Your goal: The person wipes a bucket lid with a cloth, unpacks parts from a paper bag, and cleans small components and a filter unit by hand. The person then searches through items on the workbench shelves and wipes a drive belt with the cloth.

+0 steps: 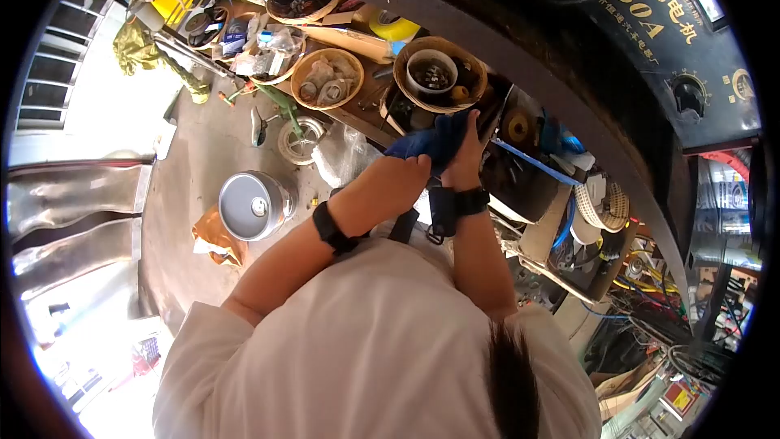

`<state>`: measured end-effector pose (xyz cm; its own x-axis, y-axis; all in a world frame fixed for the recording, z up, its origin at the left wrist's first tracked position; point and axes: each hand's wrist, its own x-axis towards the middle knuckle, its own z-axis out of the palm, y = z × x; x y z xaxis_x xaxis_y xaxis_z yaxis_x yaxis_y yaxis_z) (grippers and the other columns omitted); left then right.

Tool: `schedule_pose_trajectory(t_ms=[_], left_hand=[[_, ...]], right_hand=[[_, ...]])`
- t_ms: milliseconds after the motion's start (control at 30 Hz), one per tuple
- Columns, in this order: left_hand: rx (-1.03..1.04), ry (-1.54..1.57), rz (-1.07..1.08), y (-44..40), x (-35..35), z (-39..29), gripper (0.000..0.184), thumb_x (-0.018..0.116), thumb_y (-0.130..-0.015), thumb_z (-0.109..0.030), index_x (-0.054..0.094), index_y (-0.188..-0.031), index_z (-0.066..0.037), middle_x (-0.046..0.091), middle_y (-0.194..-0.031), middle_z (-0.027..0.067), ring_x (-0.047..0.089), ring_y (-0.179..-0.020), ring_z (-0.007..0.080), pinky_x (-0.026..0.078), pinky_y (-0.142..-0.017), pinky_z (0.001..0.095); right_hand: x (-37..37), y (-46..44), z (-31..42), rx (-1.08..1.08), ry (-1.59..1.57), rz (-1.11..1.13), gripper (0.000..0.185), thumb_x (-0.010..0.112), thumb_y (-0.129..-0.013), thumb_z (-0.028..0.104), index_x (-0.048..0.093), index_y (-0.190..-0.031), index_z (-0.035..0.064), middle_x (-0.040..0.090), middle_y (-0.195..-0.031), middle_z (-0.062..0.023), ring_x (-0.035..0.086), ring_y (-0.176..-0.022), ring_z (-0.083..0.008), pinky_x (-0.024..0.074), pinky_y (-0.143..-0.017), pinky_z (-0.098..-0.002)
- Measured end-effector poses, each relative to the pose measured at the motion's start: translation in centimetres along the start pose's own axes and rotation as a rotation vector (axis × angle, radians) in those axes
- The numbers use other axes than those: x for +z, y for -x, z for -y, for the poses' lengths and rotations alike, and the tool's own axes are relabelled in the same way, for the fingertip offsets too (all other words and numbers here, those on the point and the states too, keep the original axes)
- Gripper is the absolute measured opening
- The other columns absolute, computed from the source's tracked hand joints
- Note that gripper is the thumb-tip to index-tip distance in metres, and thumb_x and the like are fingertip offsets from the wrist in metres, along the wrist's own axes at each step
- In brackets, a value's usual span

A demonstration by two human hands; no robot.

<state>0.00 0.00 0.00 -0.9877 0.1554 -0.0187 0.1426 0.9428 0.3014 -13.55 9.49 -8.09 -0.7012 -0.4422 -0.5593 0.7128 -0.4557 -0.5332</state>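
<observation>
My left hand (388, 183) is closed, its fingers pinching a dark blue cloth (435, 142) in front of my chest. The cloth lies against my right hand (465, 159) and hides most of its fingers. Only the right thumb shows plainly, stretched up along the cloth's edge. Whether the right fingers grip the cloth or lie inside it, I cannot tell. A black band circles each wrist. Just beyond the hands, a round basket (479, 85) holds a white bowl (412, 81) of small dark parts.
A grey-lidded bucket (244, 206) stands on the floor at left, beside a crumpled orange-brown bag (215, 237). Several baskets, including one with plastic bags (329, 80), line the bench. A dark curved frame (561, 93) arches overhead by a black charger (658, 24). Cables (662, 293) lie at right.
</observation>
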Motion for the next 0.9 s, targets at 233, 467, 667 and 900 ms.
schedule_pose_trajectory(t_ms=[233, 467, 667, 900], left_hand=[[-0.270, 0.460, 0.135, 3.1, -5.5, -2.4, 0.021, 0.044, -0.095, -0.019, 0.046, -0.102, 0.000, 0.056, -0.065, 0.0227, 0.056, -0.065, 0.0435, 0.042, -0.057, 0.0501], [-0.258, 0.262, -0.235, -0.1, -1.7, -1.1, 0.022, 0.046, -0.093, -0.015, 0.044, -0.105, 0.004, 0.060, -0.069, 0.0216, 0.061, -0.063, 0.0391, 0.047, -0.050, 0.0461], [0.093, 0.152, -0.046, -0.8, 0.9, -1.8, 0.020, 0.047, -0.091, -0.014, 0.044, -0.095, 0.006, 0.060, -0.066, 0.0218, 0.061, -0.062, 0.0393, 0.047, -0.050, 0.0458], [-0.013, 0.454, 0.319, 3.6, -4.0, 0.4, 0.026, 0.044, -0.096, -0.024, 0.045, -0.105, 0.001, 0.059, -0.071, 0.0241, 0.058, -0.069, 0.0431, 0.042, -0.058, 0.0498]], right_hand=[[-8.8, -3.1, 5.8, -0.054, -0.243, 0.513, 0.058, 0.031, -0.096, 0.054, 0.056, -0.118, 0.0061, 0.064, -0.109, -0.0111, 0.061, -0.101, -0.0297, 0.0478, -0.090, -0.0439], [-7.2, 0.5, 2.0, 0.016, -0.459, 1.093, 0.049, 0.037, -0.098, 0.042, 0.053, -0.119, 0.0010, 0.061, -0.115, -0.0100, 0.058, -0.107, -0.0259, 0.0414, -0.098, -0.0397], [-1.4, 8.1, 1.1, -0.005, -0.109, 0.235, 0.035, 0.046, -0.097, 0.038, 0.058, -0.103, 0.0059, 0.065, -0.100, -0.0061, 0.062, -0.090, -0.0217, 0.0470, -0.086, -0.0377], [-1.8, 9.2, -1.1, -0.047, -0.062, 0.214, 0.047, 0.038, -0.099, 0.043, 0.054, -0.110, 0.0007, 0.064, -0.107, -0.0118, 0.061, -0.099, -0.0251, 0.0479, -0.090, -0.0399]])
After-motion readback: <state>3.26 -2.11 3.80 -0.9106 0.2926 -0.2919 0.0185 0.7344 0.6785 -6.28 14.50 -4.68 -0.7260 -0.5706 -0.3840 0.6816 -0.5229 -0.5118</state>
